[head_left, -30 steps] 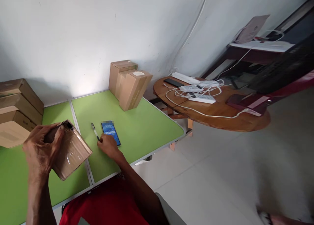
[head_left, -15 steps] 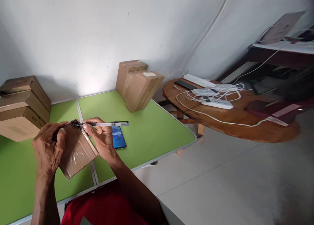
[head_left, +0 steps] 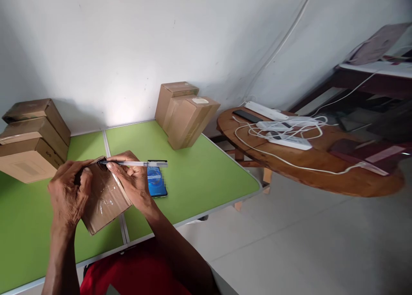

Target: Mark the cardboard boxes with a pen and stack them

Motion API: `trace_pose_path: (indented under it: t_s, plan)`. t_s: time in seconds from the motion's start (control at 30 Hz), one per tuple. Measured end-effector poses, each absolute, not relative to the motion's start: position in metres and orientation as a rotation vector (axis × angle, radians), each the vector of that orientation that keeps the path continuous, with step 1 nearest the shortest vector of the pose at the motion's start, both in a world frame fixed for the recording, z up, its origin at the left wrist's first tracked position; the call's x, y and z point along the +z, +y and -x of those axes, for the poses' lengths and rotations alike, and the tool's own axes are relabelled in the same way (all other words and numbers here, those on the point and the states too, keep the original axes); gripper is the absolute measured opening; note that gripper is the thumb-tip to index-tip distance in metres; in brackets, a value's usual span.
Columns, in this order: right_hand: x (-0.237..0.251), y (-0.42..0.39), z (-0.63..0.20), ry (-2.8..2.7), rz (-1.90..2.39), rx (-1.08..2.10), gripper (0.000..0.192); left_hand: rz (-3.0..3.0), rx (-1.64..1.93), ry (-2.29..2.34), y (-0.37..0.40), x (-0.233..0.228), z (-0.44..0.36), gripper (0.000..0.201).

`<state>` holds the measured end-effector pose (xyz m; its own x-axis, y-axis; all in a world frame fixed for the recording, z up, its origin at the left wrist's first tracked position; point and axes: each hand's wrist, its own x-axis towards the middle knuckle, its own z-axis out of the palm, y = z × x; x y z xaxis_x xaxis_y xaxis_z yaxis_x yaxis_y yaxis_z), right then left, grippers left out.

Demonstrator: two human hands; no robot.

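A small brown cardboard box (head_left: 107,200), with shiny clear tape across its face, is tilted above the green table. My left hand (head_left: 69,192) grips its left side, thumb bent over the face and fingers round the far edge. Between the thumb and fingers of my right hand (head_left: 130,177) is a pen (head_left: 138,163) with a clear barrel. Its tip points left into a dark gap at the box's top edge. The right hand also lies against the box's right edge. Just beyond that hand, a phone (head_left: 156,184) with a lit blue screen lies on the table.
Stacked cardboard boxes (head_left: 35,134) stand at the left of the green table (head_left: 206,179). More boxes (head_left: 189,119) stand at its back, by the wall. To the right, a round wooden table (head_left: 289,168) carries power strips (head_left: 288,140) with tangled white cables.
The view has shifted slightly, so most things sit a little further right. Both hands keep hold of the box and pen, and the pen tip stays at the box's top edge.
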<state>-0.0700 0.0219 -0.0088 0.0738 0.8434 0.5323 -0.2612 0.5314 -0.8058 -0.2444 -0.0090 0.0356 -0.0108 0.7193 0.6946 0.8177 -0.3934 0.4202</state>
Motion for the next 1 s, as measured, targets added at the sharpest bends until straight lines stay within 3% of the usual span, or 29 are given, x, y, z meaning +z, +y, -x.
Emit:
trace_pose_path:
  t_s: [0.3, 0.83, 1.0]
  plan:
    - [-0.008, 0.017, 0.053, -1.390, 0.581, 0.867, 0.011, 2.095, -1.389, -1.679, -0.009, 0.033, 0.243, 0.037]
    - [-0.012, 0.029, 0.024, -1.245, 0.737, 0.877, 0.037, 2.110, -1.409, -1.666, -0.012, 0.033, 0.242, 0.039]
    - [-0.024, 0.056, 0.024, -1.667, 1.370, 0.807, 0.017, 2.115, -1.410, -1.682, -0.013, 0.034, 0.242, 0.037]
